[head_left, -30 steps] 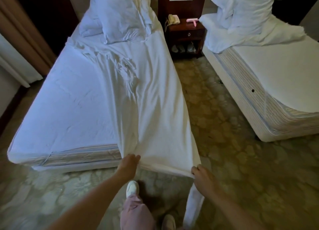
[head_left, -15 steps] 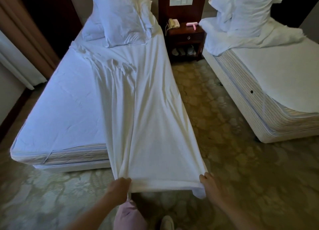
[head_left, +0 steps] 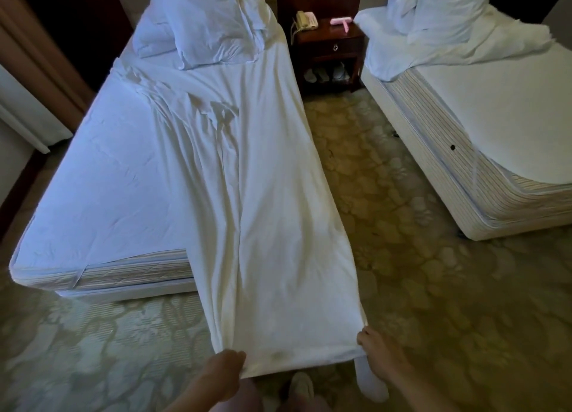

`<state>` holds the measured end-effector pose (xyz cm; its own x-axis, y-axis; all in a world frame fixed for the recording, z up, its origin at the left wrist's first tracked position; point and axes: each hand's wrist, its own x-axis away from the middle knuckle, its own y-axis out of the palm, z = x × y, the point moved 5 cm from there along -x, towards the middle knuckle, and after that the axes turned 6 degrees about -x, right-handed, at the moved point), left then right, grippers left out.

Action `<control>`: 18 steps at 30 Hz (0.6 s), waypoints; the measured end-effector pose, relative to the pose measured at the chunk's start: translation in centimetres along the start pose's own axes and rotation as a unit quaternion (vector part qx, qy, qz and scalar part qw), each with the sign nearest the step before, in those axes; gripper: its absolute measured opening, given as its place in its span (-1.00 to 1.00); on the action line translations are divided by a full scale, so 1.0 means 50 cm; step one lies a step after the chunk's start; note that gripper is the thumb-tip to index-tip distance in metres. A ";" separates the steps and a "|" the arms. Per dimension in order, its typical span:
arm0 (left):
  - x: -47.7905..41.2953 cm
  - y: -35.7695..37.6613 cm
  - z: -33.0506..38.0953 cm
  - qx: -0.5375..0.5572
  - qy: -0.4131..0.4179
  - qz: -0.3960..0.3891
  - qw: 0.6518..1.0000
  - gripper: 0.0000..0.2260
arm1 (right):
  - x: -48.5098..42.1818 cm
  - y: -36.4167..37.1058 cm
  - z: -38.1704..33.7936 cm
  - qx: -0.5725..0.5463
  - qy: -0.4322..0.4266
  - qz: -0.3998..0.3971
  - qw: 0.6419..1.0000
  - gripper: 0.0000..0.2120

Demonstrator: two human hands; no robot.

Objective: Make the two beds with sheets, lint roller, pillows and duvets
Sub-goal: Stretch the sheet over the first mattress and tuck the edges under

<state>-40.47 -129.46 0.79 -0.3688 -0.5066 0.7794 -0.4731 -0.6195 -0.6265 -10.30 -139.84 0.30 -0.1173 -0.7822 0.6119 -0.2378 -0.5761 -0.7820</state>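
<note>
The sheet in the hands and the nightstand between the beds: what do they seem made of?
Sheet: thin matte woven fabric, perhaps cotton; it creases and drapes softly. Nightstand: dark reddish wood or veneer, seemingly polished; its top shows sheen.

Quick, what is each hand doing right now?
Left hand: grips the near edge of the sheet.
Right hand: grips the same sheet's other near corner.

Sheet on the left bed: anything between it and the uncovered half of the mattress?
Nothing visible lies on the bare half of the mattress. The left hand and right hand grip the sheet by its near edge, past the foot end. The pillows at the head seem to rest on its far end and may pin it.
</note>
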 end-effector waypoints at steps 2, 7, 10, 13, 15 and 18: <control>-0.007 0.002 0.003 -0.005 -0.004 -0.016 1.000 -0.76 | -0.009 0.003 -0.005 -0.012 -0.008 -0.022 1.000 -0.77; -0.023 0.001 -0.007 0.054 0.008 -0.032 0.998 -0.70 | -0.036 0.012 -0.014 -0.027 0.023 -0.102 0.994 -0.69; -0.037 -0.027 -0.023 0.121 0.013 -0.016 0.992 -0.66 | -0.052 -0.001 -0.029 -0.042 0.028 -0.111 0.992 -0.72; -0.051 -0.063 -0.054 0.137 0.026 -0.013 0.990 -0.65 | -0.079 -0.020 -0.053 -0.056 0.039 -0.114 0.991 -0.74; -0.063 -0.090 -0.089 0.161 0.021 -0.009 0.987 -0.68 | -0.106 -0.033 -0.076 -0.057 0.036 -0.126 0.990 -0.81; -0.085 -0.143 -0.160 0.170 0.016 0.006 0.985 -0.71 | -0.158 -0.066 -0.128 -0.054 0.028 -0.123 0.991 -0.93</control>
<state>-41.94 -118.09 2.05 -0.4003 -0.4996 0.7682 -0.1753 -0.7811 -0.5993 -14.77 -130.25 -1.19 -0.0959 -0.6054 0.7901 -0.3671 -0.7163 -0.5934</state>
